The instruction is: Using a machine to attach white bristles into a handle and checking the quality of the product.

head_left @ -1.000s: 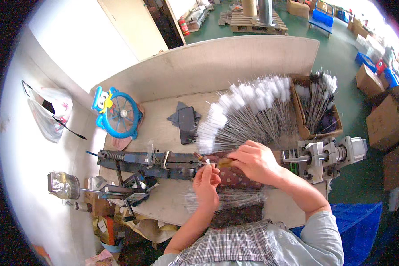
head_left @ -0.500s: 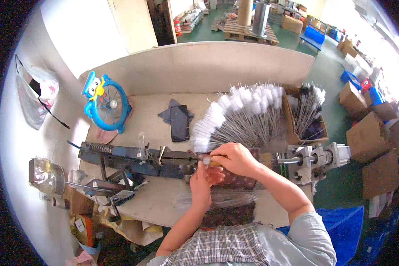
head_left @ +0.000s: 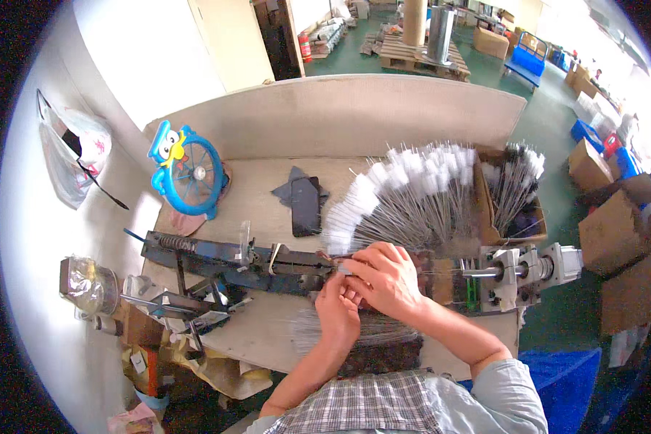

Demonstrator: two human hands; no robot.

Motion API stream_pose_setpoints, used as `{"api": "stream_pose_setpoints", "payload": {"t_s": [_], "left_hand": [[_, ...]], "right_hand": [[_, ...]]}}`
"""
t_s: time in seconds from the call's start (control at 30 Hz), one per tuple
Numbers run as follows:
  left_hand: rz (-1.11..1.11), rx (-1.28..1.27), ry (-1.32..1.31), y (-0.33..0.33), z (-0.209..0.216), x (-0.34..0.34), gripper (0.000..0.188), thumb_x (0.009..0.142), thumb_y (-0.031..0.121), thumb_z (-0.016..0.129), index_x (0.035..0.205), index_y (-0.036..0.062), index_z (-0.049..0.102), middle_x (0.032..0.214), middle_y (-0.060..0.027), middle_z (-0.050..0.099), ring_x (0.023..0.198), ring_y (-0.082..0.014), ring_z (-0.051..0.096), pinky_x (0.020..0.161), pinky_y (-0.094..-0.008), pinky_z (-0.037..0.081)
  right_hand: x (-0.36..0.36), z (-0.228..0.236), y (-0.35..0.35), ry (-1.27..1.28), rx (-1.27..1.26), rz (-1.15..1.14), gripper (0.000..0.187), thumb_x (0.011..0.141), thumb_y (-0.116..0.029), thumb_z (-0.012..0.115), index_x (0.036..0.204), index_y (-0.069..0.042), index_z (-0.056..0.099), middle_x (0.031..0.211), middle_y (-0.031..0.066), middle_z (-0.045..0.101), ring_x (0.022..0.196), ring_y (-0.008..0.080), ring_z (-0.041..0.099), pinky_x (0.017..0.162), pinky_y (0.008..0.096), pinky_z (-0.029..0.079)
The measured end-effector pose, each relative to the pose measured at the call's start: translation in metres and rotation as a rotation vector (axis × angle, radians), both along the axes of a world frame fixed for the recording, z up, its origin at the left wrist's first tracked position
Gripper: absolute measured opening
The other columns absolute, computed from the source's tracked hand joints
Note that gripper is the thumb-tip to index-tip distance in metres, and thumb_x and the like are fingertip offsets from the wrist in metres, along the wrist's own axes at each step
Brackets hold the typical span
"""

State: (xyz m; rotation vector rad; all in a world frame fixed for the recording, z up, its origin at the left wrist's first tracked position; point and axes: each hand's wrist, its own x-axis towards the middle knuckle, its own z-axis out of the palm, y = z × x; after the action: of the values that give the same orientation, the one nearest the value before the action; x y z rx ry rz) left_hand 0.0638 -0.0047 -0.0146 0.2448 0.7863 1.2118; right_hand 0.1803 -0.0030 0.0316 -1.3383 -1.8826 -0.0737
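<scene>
My left hand [head_left: 338, 311] and my right hand [head_left: 389, 281] meet at the right end of a dark metal rail [head_left: 228, 254]. Their fingers are bent and pressed together around a small pale piece [head_left: 343, 268], mostly covered, whose kind I cannot make out. My right hand lies partly over the fingertips of my left. Just beyond them, white-tipped brushes with thin wire stems [head_left: 405, 173] spread out in a fan. Nearer to me, a bundle of thin wires [head_left: 315, 329] lies under my forearms.
Right of my hands stands a clamped shaft unit [head_left: 535, 264]. A cardboard box [head_left: 488, 217] holds more brushes. Farther back are a black phone [head_left: 305, 206] and a blue toy-shaped fan [head_left: 217, 173]. A low board [head_left: 383, 112] borders the table's far side.
My right hand has turned and closed further over the left fingertips, covering most of the pale piece. The whole view has shifted slightly, so everything sits farther right in the picture.
</scene>
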Motion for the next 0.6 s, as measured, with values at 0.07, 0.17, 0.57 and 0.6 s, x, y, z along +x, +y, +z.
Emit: {"api": "stream_pose_setpoints", "payload": {"t_s": [0.07,0.17,0.57,0.6], "left_hand": [[0.032,0.019,0.028,-0.001,-0.001,0.0,0.01,0.086,0.015,0.052,0.089,0.0054,0.053,0.081,-0.0026,0.058,0.077,-0.0142,0.057,0.071,-0.0282,0.047],[0.063,0.055,0.056,-0.001,-0.004,-0.001,0.01,0.083,0.011,0.056,0.09,0.0047,0.054,0.083,-0.0034,0.058,0.076,-0.0141,0.058,0.07,-0.0279,0.047],[0.073,0.102,0.085,-0.001,0.002,0.005,0.006,0.083,0.007,0.054,0.088,0.0047,0.055,0.087,-0.004,0.06,0.077,-0.0125,0.058,0.074,-0.0281,0.046],[0.078,0.102,0.056,-0.001,0.0,0.003,0.006,0.083,0.008,0.054,0.088,0.0049,0.055,0.086,-0.0039,0.06,0.077,-0.0126,0.058,0.073,-0.0276,0.045]], "right_hand": [[0.002,0.002,-0.002,-0.046,0.016,0.05,0.027,0.063,-0.02,0.07,0.089,-0.013,0.066,0.087,-0.0007,0.06,0.088,0.0202,0.055,0.074,0.0346,0.042],[0.004,-0.002,-0.001,-0.03,-0.014,0.07,0.024,0.064,-0.02,0.069,0.087,-0.015,0.067,0.087,-0.0006,0.06,0.089,0.0205,0.055,0.074,0.0347,0.042],[0.014,-0.001,-0.008,0.049,-0.001,0.087,0.027,0.062,-0.017,0.07,0.089,-0.013,0.067,0.09,0.0011,0.061,0.09,0.0213,0.055,0.077,0.0354,0.043],[0.012,0.001,-0.008,0.046,-0.011,0.083,0.028,0.062,-0.017,0.07,0.09,-0.013,0.067,0.09,0.0015,0.061,0.09,0.0216,0.055,0.077,0.0355,0.044]]}}
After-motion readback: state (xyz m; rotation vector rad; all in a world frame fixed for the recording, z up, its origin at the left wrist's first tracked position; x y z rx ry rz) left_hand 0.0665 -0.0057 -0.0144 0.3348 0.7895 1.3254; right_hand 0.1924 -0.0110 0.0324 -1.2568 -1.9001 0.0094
